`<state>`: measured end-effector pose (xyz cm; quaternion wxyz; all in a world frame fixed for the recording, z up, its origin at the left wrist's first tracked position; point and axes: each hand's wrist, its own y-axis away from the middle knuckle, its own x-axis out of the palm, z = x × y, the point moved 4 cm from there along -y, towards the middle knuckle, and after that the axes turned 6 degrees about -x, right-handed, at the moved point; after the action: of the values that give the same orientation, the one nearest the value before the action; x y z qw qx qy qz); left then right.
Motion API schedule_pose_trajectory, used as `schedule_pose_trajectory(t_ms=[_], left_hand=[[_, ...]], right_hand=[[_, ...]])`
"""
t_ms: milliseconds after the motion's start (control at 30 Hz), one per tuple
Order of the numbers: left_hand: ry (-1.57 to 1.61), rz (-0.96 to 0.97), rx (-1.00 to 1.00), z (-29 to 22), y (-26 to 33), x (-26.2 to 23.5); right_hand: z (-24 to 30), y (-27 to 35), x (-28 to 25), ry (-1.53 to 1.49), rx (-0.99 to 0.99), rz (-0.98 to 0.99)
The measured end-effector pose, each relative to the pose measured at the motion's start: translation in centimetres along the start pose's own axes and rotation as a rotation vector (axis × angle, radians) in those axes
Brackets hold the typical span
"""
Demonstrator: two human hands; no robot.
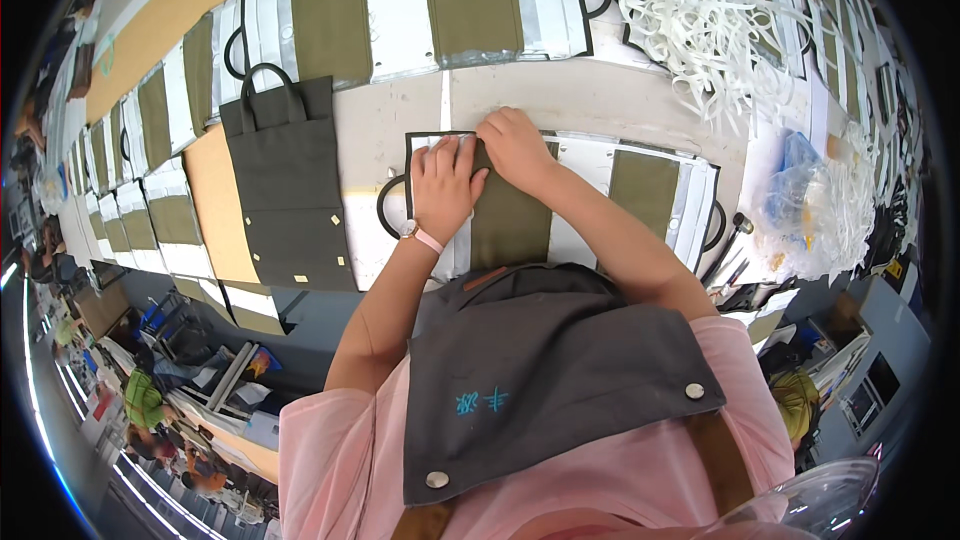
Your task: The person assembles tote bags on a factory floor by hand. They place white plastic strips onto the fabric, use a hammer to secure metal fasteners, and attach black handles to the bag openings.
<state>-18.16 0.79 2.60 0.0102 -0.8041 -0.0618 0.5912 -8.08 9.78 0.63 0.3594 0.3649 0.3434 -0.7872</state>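
Observation:
Before me lies a flat bag panel, with olive and white strips, dark edging and a dark loop handle at each end. My left hand lies on its far left part, fingers stretched toward the far edge. Close beside it, my right hand has its fingers bent together over the same far edge, closed on it; the fingertips are partly hidden. A dark grey bag with two handles lies flat to the left of my hands.
More olive and white panels lie in a row along the far side and down the left. A tangled heap of white strips lies at the far right. Clear plastic bags, scissors-like tools and a small hammer lie at the right.

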Motion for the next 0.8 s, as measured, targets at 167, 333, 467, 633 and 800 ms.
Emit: schedule_pose_trajectory(t_ms=[167, 333, 467, 633, 800], left_hand=[[0.006, 0.015, -0.042, 0.4, -0.3, 0.1], [-0.076, 0.064, 0.088, 1.7, -0.2, -1.2], [0.076, 0.174, 0.115, -0.3, -0.8, -0.3], [0.104, 0.088, 0.132, -0.6, 0.4, 0.8], [0.070, 0.053, 0.045, -1.4, 0.1, 1.0]], right_hand=[[0.5, 0.7, -0.6, 0.059, -0.237, 0.105], [0.8, 1.3, -1.4, 0.216, -0.300, 0.041], [0.7, 1.0, -1.6, 0.182, -0.284, 0.004], [-1.0, 2.5, -2.2, 0.003, 0.154, -0.116], [-1.6, 3.1, -2.5, 0.002, 0.175, -0.101]])
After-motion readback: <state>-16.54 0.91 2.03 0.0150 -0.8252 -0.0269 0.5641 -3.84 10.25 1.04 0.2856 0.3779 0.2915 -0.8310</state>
